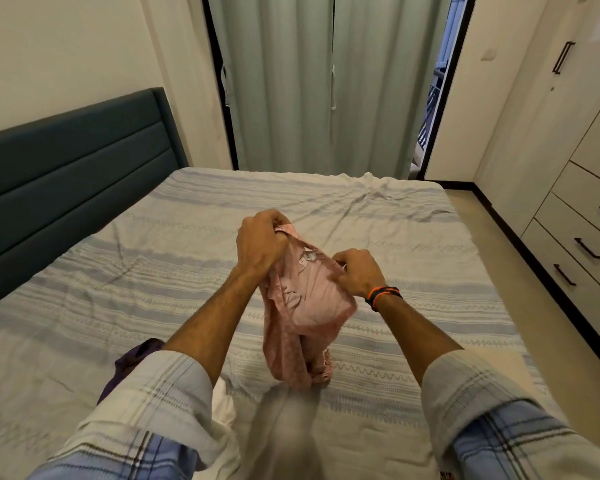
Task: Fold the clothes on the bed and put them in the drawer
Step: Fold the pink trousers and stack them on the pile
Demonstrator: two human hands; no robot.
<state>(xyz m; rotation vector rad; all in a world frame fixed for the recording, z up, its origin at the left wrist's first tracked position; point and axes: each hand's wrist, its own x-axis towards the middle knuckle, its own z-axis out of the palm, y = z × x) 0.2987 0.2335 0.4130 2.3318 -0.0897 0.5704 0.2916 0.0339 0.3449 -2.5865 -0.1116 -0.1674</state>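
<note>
I hold a pink patterned garment (307,306) up over the bed (413,244). My left hand (261,242) grips its top edge on the left, and my right hand (359,271) grips the top edge on the right. The cloth hangs bunched between them, its lower end touching the striped sheet. A purple garment (132,362) lies on the bed behind my left sleeve, partly hidden. A white cloth (222,400) shows near my left elbow. The drawers (582,244) with dark handles stand at the right wall, all closed.
A dark teal headboard (73,168) runs along the left. Pale green curtains (312,81) hang behind the bed. A strip of floor (520,271) separates the bed from the wardrobe unit (541,116).
</note>
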